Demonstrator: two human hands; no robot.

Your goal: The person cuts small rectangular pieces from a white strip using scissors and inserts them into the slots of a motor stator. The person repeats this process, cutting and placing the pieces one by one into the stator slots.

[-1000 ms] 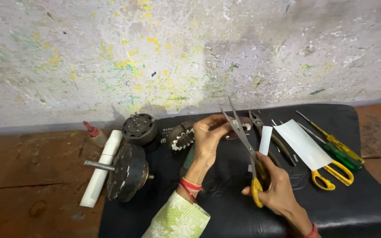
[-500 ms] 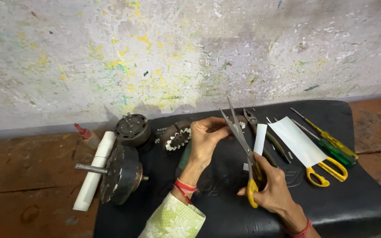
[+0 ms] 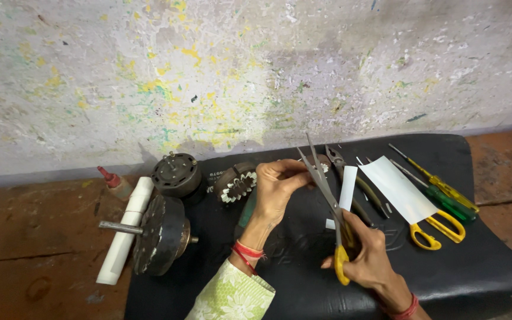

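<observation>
Our right hand (image 3: 367, 252) reaches in from the lower right, its grip closed through the yellow handles of the scissors (image 3: 329, 204), whose blades point up and stand parted. Our left hand (image 3: 277, 188) comes up from below, wrist bent, fingers pinched beside the blades; what they pinch we cannot tell. A narrow white strip (image 3: 347, 188) stands just right of the blades, its lower end hidden behind our right hand. On the black mat (image 3: 481, 261): two scissors counted, two screwdrivers (image 3: 445, 192), one white sheet (image 3: 401, 189).
</observation>
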